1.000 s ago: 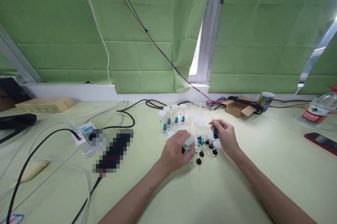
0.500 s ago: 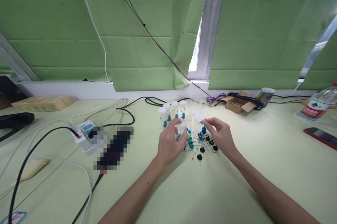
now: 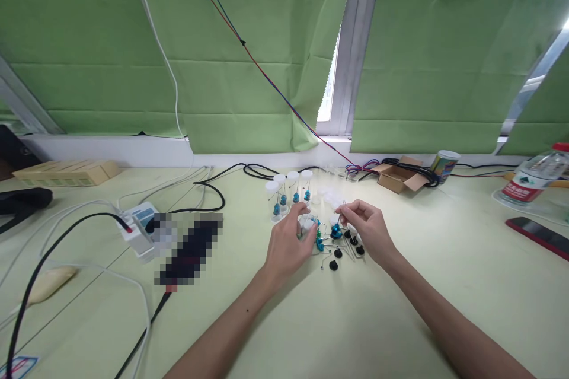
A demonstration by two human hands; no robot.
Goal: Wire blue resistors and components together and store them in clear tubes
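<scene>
My left hand (image 3: 287, 244) curls round a small clear plastic bottle (image 3: 306, 223), partly hidden by the fingers. Thumb and forefinger of my right hand (image 3: 370, 228) pinch the top of a thin metal wire (image 3: 341, 213). A blue piece (image 3: 336, 231) shows at the wire's lower end, just above the loose parts. Between and below my hands lie more blue pieces (image 3: 319, 244), bent wires and several black round parts (image 3: 333, 265). Behind my left hand stand several clear bottles with white caps (image 3: 272, 187), each with a blue piece and wire inside.
White caps (image 3: 331, 196) lie behind my hands. An open cardboard box (image 3: 399, 177), black cable and a printed can (image 3: 444, 165) stand at the back right. Further right are a water bottle (image 3: 531, 177) and phone (image 3: 540, 235). A power strip (image 3: 140, 231) and cables lie left.
My right hand has shifted slightly left, and the blue piece on its wire has moved left and down, closer to my left hand. My left hand stays round the bottle.
</scene>
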